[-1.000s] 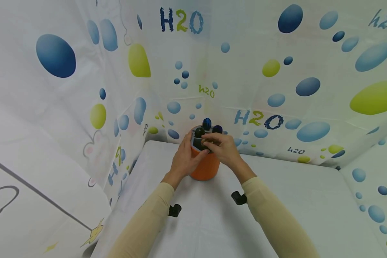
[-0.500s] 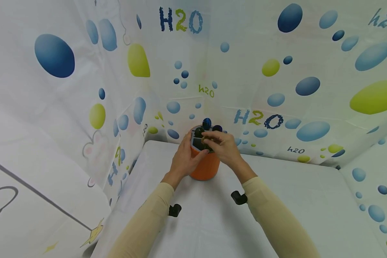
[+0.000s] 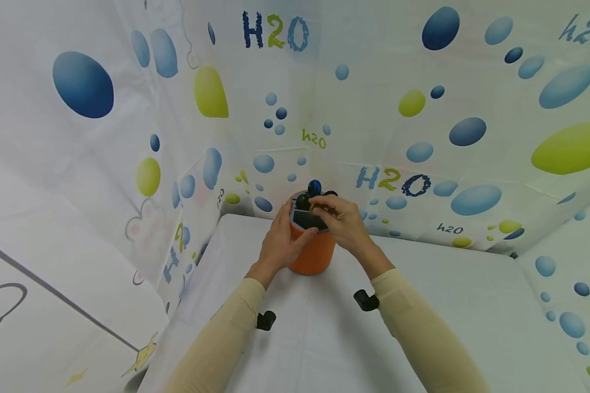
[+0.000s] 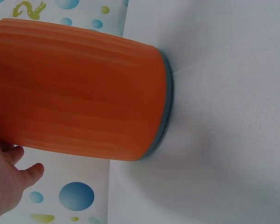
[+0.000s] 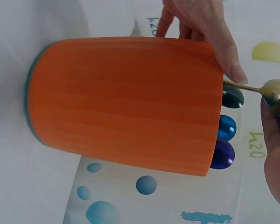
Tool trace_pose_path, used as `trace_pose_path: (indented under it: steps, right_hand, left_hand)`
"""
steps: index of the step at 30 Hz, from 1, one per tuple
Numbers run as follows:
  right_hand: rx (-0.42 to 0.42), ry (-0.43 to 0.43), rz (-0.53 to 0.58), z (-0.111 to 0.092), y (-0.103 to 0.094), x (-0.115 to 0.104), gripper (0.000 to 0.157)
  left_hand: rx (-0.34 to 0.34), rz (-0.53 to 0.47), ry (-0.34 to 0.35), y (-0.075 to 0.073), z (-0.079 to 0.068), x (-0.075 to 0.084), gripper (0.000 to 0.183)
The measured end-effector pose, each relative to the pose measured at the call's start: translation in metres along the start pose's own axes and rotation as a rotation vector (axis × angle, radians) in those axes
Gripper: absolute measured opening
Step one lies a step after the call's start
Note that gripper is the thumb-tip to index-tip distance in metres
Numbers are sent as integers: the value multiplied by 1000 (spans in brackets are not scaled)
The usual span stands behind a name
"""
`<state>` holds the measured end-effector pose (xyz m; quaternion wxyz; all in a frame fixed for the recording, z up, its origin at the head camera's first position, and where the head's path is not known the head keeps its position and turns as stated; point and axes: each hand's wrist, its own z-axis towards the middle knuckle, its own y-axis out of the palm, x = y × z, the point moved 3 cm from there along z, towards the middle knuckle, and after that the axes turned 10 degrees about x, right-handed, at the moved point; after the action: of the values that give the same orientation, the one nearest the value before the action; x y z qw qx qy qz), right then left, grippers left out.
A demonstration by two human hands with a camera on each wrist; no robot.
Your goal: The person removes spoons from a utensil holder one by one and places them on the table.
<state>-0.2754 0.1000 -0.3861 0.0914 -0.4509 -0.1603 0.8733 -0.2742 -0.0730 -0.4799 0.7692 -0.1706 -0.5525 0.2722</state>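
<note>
An orange utensil holder point(image 3: 312, 255) with a grey base stands upright on the white table. My left hand point(image 3: 282, 239) grips its left side near the top, the thumb at the rim. Over the opening, my right hand point(image 3: 346, 222) pinches a gold spoon point(image 5: 273, 89) by its bowl, and the spoon's handle runs down behind the holder's rim in the right wrist view. Beside it, the bowls of a dark green spoon point(image 5: 233, 97), a blue spoon point(image 5: 227, 127) and a purple spoon point(image 5: 223, 154) stick out above the rim. Their handles are hidden inside. Dividers split the holder's top.
The white-covered table point(image 3: 437, 311) reaches toward me and to the right. Behind the holder rises a white printed curtain point(image 3: 383, 109) with blue and green dots, and it continues along the left side. A black wrist camera point(image 3: 365, 300) juts from the right sleeve, another from the left.
My right hand has shifted slightly up and right with the gold spoon, uncovering more of the holder's front compartment. My left hand and the holder have stayed in place.
</note>
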Motion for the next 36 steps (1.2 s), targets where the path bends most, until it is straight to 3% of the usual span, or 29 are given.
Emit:
trace_pose_path:
  steps: [9,17,27,36]
  right_hand:
    - [30,-77,-50,5,-5,-8,20]
    - [14,-84,-40,7,-8,-13,21]
    - [61,-169,-11,11,-12,-20,22]
    - [72,-182,1,13,-15,-27,22]
  left_hand:
    - [2,-6,12,1,1,0,103]
    - [4,-5,3,0,2,0,104]
    - [5,-2,4,0,2,0,105]
    - [1,6,-11,3,2,-3,105]
